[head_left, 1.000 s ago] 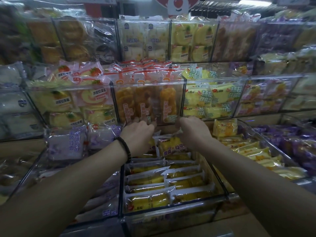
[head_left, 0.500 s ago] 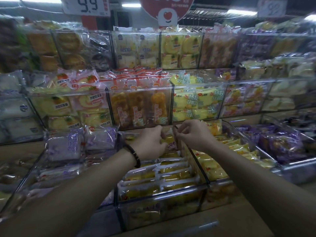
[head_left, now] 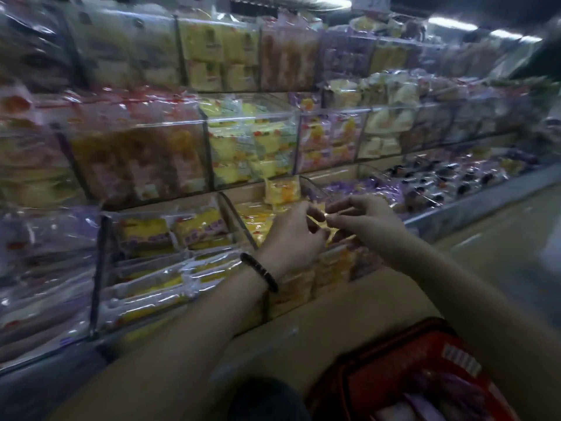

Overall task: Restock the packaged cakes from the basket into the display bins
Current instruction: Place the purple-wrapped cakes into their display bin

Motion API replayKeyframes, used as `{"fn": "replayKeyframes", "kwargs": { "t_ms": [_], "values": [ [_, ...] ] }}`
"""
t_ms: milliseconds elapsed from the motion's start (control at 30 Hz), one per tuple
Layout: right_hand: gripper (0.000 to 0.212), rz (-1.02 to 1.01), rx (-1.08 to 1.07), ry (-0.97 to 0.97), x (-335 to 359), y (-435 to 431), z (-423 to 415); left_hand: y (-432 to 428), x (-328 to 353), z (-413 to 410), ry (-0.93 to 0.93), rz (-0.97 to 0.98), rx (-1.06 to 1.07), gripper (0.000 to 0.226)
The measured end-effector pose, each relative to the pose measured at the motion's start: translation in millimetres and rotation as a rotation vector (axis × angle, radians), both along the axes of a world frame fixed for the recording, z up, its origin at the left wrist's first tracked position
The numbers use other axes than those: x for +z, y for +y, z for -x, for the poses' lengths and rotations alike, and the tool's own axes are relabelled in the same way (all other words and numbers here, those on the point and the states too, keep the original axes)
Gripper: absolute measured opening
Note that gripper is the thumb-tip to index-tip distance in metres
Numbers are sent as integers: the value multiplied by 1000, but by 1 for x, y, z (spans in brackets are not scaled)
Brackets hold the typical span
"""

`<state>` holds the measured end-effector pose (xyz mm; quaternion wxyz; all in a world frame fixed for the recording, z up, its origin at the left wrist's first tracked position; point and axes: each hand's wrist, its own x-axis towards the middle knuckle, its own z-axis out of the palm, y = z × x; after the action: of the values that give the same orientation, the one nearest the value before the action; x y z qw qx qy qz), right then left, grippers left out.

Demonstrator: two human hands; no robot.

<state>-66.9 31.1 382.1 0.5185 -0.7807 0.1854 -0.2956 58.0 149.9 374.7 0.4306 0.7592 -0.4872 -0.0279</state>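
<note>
Left hand (head_left: 291, 238) and right hand (head_left: 365, 221) both pinch a clear-wrapped yellow cake packet (head_left: 331, 235) (blurred) over the clear plastic display bin (head_left: 243, 227).

Glossy clear plastic wraps the packaged cakes (head_left: 200, 227) behind transparent bins (head_left: 170, 311); red plastic basket (head_left: 403, 375).

Left arm: bare, reaching forward, dark beaded bracelet (head_left: 259, 271) at wrist. Left hand (head_left: 291, 235): back upward, fingers curled. Right arm: bare, reaching forward. Right hand (head_left: 367, 218): fingertips (head_left: 332, 220) pinching. Both hands hold one yellow plastic-wrapped cake (head_left: 321, 230).
</note>
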Motion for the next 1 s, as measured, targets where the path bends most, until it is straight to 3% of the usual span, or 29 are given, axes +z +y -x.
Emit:
{"fn": "replayKeyframes", "kwargs": {
  "t_ms": [100,233,433,567,767,1000],
  "values": [
    [13,-77,-40,-47,-21,-19,33,-19,-4,24,-248,163,-15,10],
    [10,-102,-96,-56,-52,-47,78,-57,-27,53,-189,114,-218,6],
    [21,-194,-200,177,-152,-87,120,-117,-152,91,58,-234,-492,18],
    [21,-260,-325,362,-241,-108,150,-153,-240,102,41,-519,-598,16],
    [7,-348,-332,658,-347,-147,186,-195,-326,104,-83,-913,-597,38],
    [21,-344,-326,963,-416,-184,203,-212,-425,101,51,-1013,-464,38]
  ]
}}
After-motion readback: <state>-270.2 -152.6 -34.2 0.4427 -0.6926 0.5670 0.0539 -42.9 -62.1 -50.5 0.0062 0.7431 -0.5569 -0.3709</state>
